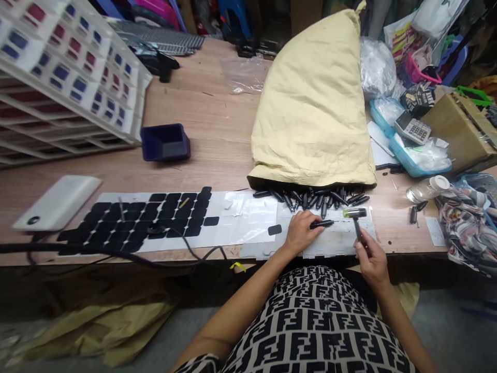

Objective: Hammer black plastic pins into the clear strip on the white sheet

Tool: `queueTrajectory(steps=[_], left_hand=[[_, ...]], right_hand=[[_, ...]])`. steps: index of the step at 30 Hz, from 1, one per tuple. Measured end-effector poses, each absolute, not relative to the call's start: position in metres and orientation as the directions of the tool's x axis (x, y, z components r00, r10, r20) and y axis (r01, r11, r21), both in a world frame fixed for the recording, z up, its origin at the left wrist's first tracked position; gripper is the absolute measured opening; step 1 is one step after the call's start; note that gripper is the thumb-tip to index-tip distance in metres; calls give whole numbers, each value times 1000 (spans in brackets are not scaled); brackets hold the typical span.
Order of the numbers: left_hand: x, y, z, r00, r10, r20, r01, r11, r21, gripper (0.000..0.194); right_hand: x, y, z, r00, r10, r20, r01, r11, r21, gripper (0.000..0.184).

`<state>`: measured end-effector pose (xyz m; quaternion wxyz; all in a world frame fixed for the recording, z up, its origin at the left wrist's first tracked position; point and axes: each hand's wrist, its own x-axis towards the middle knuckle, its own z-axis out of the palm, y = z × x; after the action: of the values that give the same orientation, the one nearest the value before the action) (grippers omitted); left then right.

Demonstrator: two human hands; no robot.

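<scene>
My left hand (303, 231) pinches a slim black pen-like piece (323, 224) and holds it low over a pale board (330, 243) at the table's front edge. In my right hand (371, 259) is a small mallet (354, 213) with a yellow and black head. Its head is raised a little to the right of the black piece and apart from it. Behind both hands, several similar black pieces (324, 202) lie in a loose heap at the mouth of a large pale yellow sack (314, 114).
Left of my hands, black rounded patches (132, 220) lie on a white sheet (240, 233), with a cable (190, 243) across it. A dark blue bin (165, 142) and white crate (73, 77) stand farther left. On the right are a jar (427, 189), blue baskets (423, 165) and patterned cloth (468, 228).
</scene>
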<state>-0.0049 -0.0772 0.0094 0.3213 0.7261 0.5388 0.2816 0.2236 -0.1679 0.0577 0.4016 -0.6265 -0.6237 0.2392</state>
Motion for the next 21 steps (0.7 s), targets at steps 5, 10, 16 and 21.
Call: queueTrajectory(steps=[5,10,16,21], left_hand=[[-2,-75,14,248,968,27,583,-171,794,14],[-2,-76,19,231,972,37,575,-167,801,14],[0,-77,20,237,970,47,590,-183,787,10],[-1,-76,21,242,969,44,581,-181,794,13]], right_hand=[[204,-170,56,-93,959,269,698,255,-669,45],[197,-171,55,-176,948,264,748,303,-591,50],[194,-173,56,-222,945,238,813,315,-490,50],[196,-173,59,-180,939,292,794,314,-520,49]])
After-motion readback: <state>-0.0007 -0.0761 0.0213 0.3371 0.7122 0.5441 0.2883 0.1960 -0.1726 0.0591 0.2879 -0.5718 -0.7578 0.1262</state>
